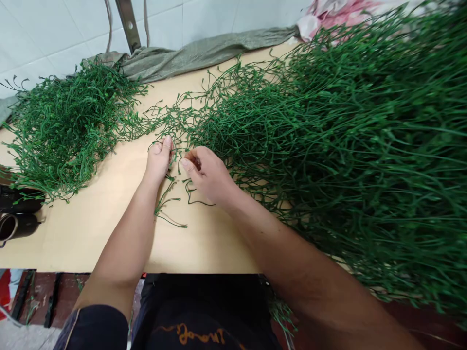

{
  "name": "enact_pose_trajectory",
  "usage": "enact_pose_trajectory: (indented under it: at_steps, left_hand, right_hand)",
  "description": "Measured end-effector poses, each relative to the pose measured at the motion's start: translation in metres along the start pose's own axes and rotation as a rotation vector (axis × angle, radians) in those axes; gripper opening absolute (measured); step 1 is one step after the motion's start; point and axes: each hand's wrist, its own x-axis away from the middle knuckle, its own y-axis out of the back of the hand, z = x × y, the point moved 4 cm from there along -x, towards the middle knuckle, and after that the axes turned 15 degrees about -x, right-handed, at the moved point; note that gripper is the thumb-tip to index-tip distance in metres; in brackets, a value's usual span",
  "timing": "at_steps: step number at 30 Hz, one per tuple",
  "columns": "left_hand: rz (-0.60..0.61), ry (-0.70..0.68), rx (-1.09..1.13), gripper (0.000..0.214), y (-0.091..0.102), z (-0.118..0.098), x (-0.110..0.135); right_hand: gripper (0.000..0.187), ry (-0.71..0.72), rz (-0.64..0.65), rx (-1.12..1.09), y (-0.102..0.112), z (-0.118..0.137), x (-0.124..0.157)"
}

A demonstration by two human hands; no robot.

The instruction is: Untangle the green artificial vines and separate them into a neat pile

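Observation:
My left hand (159, 156) is closed in the middle of the table, thumb on top, with thin green plastic-looking stems showing at its edge and below it. Just to its right, my right hand (209, 174) is closed in a pinch; a short green stem shows at its thumb tip. What lies inside its curled fingers is hidden. A few loose green stems (168, 200) lie on the table below the hands. A large heap of green stems (328, 131) spreads on the right, close to my right hand. A smaller heap (69, 126) sits on the left.
The pale wooden tabletop (91, 228) ends in front of my body. Two dark mugs or cups (27, 226) stand at the left edge. A grey-green cloth (204, 54) runs along the tiled wall, with a pink-and-white cloth (337, 17) at the back right.

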Motion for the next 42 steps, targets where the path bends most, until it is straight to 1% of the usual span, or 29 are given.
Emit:
enact_pose_trajectory:
  at_steps: [1,3,5,7,11,12,15,17,21,23,27,28,29,30,33,34,35,36,37,39,40,42]
  left_hand:
    - [0.008,-0.009,-0.01,0.045,0.0,0.0,0.0]
    - [0.017,-0.032,-0.029,0.046,0.0,-0.001,0.001]
    - [0.021,-0.053,-0.044,0.047,0.001,-0.003,0.003]
    - [0.027,-0.064,-0.047,0.047,0.001,-0.004,0.004]
    - [0.036,-0.038,-0.023,0.046,0.001,-0.003,0.004]
    - [0.031,-0.026,-0.013,0.046,0.001,-0.002,0.003]
    - [-0.018,-0.008,0.008,0.047,0.001,0.001,-0.001]
    - [-0.057,-0.009,0.01,0.048,0.001,0.004,-0.003]
    - [-0.102,0.001,0.027,0.048,0.001,0.007,-0.005]
    - [-0.125,0.032,0.072,0.047,0.004,0.007,-0.004]
    - [-0.191,0.149,0.232,0.046,0.012,0.006,-0.001]
    - [-0.2,0.16,0.243,0.046,0.013,0.005,-0.001]
    - [-0.202,0.153,0.232,0.046,0.013,0.005,-0.001]
    - [-0.195,0.13,0.204,0.046,0.013,0.005,-0.002]
    - [-0.157,0.014,0.094,0.045,0.008,0.006,-0.003]
    - [-0.149,-0.02,0.073,0.044,0.006,0.007,-0.003]
    - [-0.141,-0.045,0.062,0.044,0.006,0.008,-0.003]
    - [-0.131,-0.063,0.055,0.043,0.005,0.009,-0.003]
    - [-0.113,-0.076,0.049,0.043,0.005,0.01,-0.002]
    - [-0.06,-0.094,0.029,0.041,0.003,0.01,-0.001]
    - [-0.033,-0.102,0.017,0.039,0.001,0.009,0.0]
    - [0.007,-0.103,0.009,0.034,-0.002,0.009,0.002]
  right_hand:
    - [0.015,-0.056,-0.031,-0.041,0.002,-0.003,0.0]
    - [0.02,-0.148,-0.04,-0.102,0.003,-0.008,0.0]
    - [0.018,-0.158,0.008,-0.096,0.002,-0.009,-0.001]
    - [0.011,-0.093,0.051,-0.044,0.001,-0.004,-0.001]
    - [0.013,0.023,0.038,0.034,0.003,0.007,0.0]
    - [0.014,0.042,0.064,0.041,0.002,0.01,0.0]
    - [0.015,0.127,0.219,0.041,-0.004,0.016,0.002]
    - [0.016,0.177,0.297,0.022,-0.007,0.017,0.002]
    - [0.017,0.205,0.335,-0.032,-0.004,0.019,0.003]
    - [0.017,0.232,0.366,-0.088,-0.001,0.03,0.008]
    - [0.021,0.409,0.582,-0.273,-0.005,0.065,0.027]
    - [0.022,0.436,0.573,-0.278,-0.005,0.067,0.029]
    - [0.021,0.441,0.5,-0.242,-0.002,0.065,0.027]
    - [0.02,0.418,0.373,-0.173,0.003,0.058,0.022]
    - [0.011,0.266,-0.125,0.129,0.033,0.02,0.004]
    - [0.011,0.228,-0.249,0.208,0.044,0.008,0.0]
    - [0.015,0.206,-0.345,0.278,0.054,-0.001,-0.003]
    - [0.022,0.198,-0.413,0.331,0.062,-0.007,-0.005]
    - [0.027,0.203,-0.452,0.371,0.067,-0.01,-0.006]
    - [0.031,0.223,-0.452,0.401,0.067,-0.008,-0.006]
    - [0.031,0.227,-0.42,0.386,0.062,-0.006,-0.005]
    - [0.027,0.218,-0.317,0.307,0.045,-0.002,-0.005]
